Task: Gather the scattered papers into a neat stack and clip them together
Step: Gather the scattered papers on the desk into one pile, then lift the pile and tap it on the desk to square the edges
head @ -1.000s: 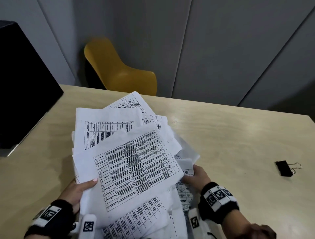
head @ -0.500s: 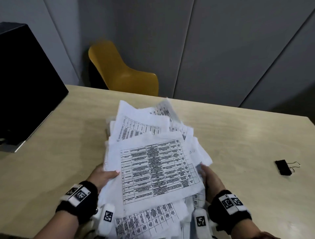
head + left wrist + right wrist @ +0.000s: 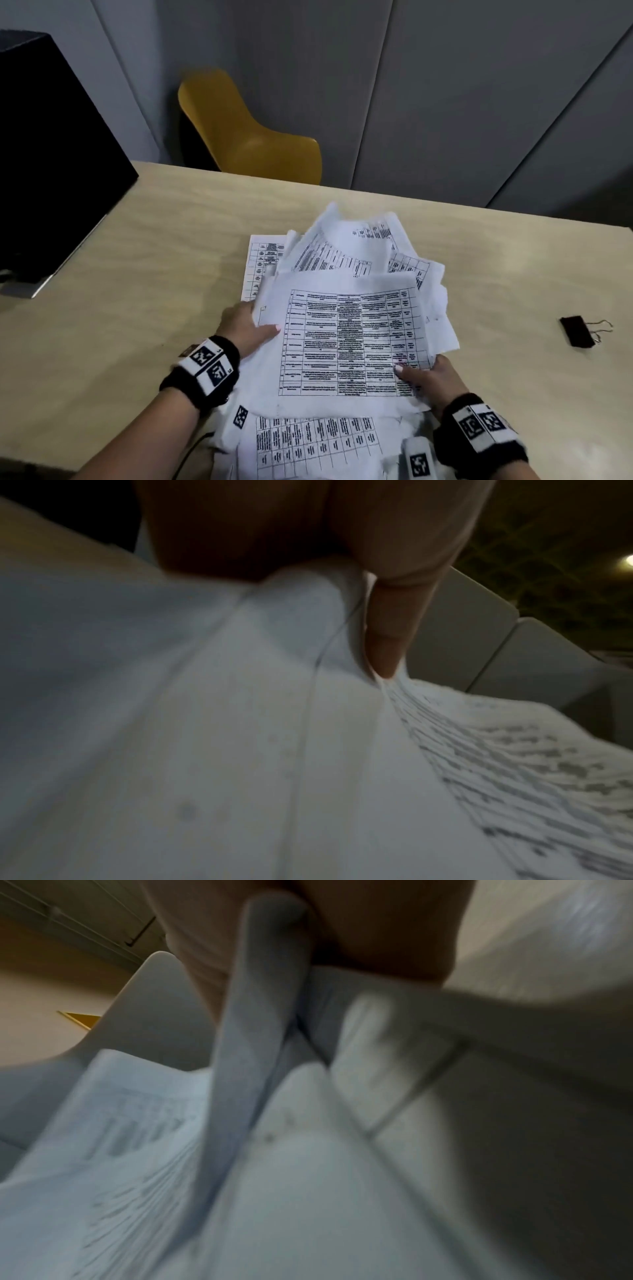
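A loose, uneven bundle of white printed papers (image 3: 349,342) with tables is held above the beige table (image 3: 137,274). My left hand (image 3: 250,329) grips its left edge, thumb on top of the sheets, fingers hidden beneath. My right hand (image 3: 428,377) grips the lower right corner the same way. One sheet (image 3: 260,263) pokes out flat at the back left. In the left wrist view my thumb presses on the papers (image 3: 240,737); the right wrist view shows blurred papers (image 3: 308,1177) against my palm. A black binder clip (image 3: 579,331) lies on the table to the right.
A dark monitor (image 3: 51,154) stands at the table's left edge. A yellow chair (image 3: 246,137) sits behind the table against grey wall panels.
Both hands have carried the bundle to the right and turned it squarer to me, with the sheets drawn closer together. The binder clip has not moved.
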A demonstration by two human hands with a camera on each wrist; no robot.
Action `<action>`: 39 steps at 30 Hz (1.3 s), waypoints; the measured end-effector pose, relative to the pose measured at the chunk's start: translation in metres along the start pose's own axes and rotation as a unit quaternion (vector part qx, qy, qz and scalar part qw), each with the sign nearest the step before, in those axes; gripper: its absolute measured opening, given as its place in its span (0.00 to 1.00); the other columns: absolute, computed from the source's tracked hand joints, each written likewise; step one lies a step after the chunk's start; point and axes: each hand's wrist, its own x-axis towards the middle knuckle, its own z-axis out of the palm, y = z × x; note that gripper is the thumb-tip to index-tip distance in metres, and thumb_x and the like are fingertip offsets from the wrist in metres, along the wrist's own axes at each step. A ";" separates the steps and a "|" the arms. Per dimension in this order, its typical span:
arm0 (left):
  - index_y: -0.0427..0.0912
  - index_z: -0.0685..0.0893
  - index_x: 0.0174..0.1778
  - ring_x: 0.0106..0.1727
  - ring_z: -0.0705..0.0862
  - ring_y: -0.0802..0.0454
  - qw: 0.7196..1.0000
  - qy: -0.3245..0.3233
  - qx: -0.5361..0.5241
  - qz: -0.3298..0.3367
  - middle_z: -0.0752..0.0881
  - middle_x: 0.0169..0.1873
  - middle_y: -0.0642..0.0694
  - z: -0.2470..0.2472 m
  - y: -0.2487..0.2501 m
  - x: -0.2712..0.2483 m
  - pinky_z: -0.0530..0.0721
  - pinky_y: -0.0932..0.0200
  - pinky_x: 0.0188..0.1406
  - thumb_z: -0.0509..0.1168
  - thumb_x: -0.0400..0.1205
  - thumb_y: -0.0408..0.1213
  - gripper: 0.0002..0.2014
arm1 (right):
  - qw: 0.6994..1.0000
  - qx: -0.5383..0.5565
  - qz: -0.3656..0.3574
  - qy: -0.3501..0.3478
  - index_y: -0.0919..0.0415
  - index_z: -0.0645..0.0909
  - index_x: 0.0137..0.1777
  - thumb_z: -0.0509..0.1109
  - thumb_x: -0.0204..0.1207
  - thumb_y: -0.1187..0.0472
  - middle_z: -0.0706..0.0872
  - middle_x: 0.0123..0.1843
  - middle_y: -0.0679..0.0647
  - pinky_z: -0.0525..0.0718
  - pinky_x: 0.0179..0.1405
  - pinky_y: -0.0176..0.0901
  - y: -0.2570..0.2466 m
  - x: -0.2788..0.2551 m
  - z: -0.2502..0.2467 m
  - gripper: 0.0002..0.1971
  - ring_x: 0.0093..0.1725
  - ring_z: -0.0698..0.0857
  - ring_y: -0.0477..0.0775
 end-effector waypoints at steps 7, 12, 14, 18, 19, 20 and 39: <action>0.41 0.81 0.55 0.56 0.85 0.42 0.993 0.065 -0.089 -0.029 0.85 0.58 0.37 -0.007 0.006 0.014 0.81 0.53 0.60 0.81 0.58 0.42 0.29 | 0.999 -0.025 0.028 0.032 0.78 0.78 0.51 0.75 0.65 0.77 0.88 0.24 0.53 0.78 0.19 0.34 0.002 -0.002 -0.005 0.15 0.21 0.85 0.50; 0.38 0.62 0.76 0.61 0.80 0.47 0.968 0.041 -0.244 -0.031 0.73 0.69 0.47 -0.012 0.009 0.014 0.77 0.56 0.61 0.81 0.63 0.29 0.48 | 0.998 -0.032 0.044 0.041 0.70 0.73 0.43 0.75 0.67 0.74 0.84 0.31 0.60 0.76 0.29 0.42 -0.008 -0.011 -0.006 0.12 0.28 0.80 0.56; 0.34 0.76 0.66 0.46 0.88 0.46 0.943 -0.064 -0.325 -0.039 0.85 0.60 0.36 -0.015 0.003 0.008 0.87 0.54 0.46 0.86 0.48 0.36 0.48 | 0.998 -0.022 0.042 0.044 0.67 0.69 0.39 0.74 0.69 0.72 0.77 0.30 0.58 0.69 0.27 0.41 -0.018 -0.021 -0.006 0.13 0.28 0.74 0.53; 0.34 0.83 0.56 0.49 0.90 0.43 0.914 -0.143 -0.371 -0.084 0.91 0.48 0.38 -0.003 -0.019 0.001 0.84 0.44 0.58 0.87 0.35 0.47 0.51 | 0.998 -0.028 0.049 0.038 0.64 0.68 0.34 0.71 0.72 0.74 0.78 0.25 0.54 0.70 0.22 0.38 -0.025 -0.026 -0.006 0.14 0.26 0.75 0.50; 0.35 0.83 0.58 0.54 0.88 0.43 0.921 -0.142 -0.353 -0.083 0.91 0.51 0.40 0.002 -0.023 -0.001 0.79 0.43 0.65 0.87 0.37 0.50 0.51 | 0.998 -0.026 0.048 0.042 0.66 0.69 0.35 0.72 0.71 0.75 0.79 0.21 0.52 0.71 0.18 0.35 -0.023 -0.024 -0.004 0.13 0.22 0.75 0.48; 0.36 0.83 0.59 0.56 0.87 0.43 0.925 -0.136 -0.346 -0.079 0.90 0.52 0.41 0.005 -0.026 -0.004 0.77 0.43 0.67 0.86 0.38 0.50 0.51 | 0.998 -0.025 0.040 0.045 0.70 0.71 0.37 0.72 0.70 0.76 0.79 0.19 0.51 0.71 0.15 0.32 -0.020 -0.022 -0.001 0.11 0.19 0.76 0.47; 0.32 0.86 0.52 0.52 0.88 0.38 0.925 -0.138 -0.331 -0.124 0.90 0.49 0.35 -0.006 -0.031 -0.024 0.83 0.48 0.58 0.76 0.54 0.34 0.28 | 0.998 0.062 -0.004 -0.001 0.62 0.69 0.68 0.85 0.27 0.37 0.86 0.56 0.60 0.84 0.53 0.43 -0.025 0.001 0.020 0.64 0.53 0.86 0.56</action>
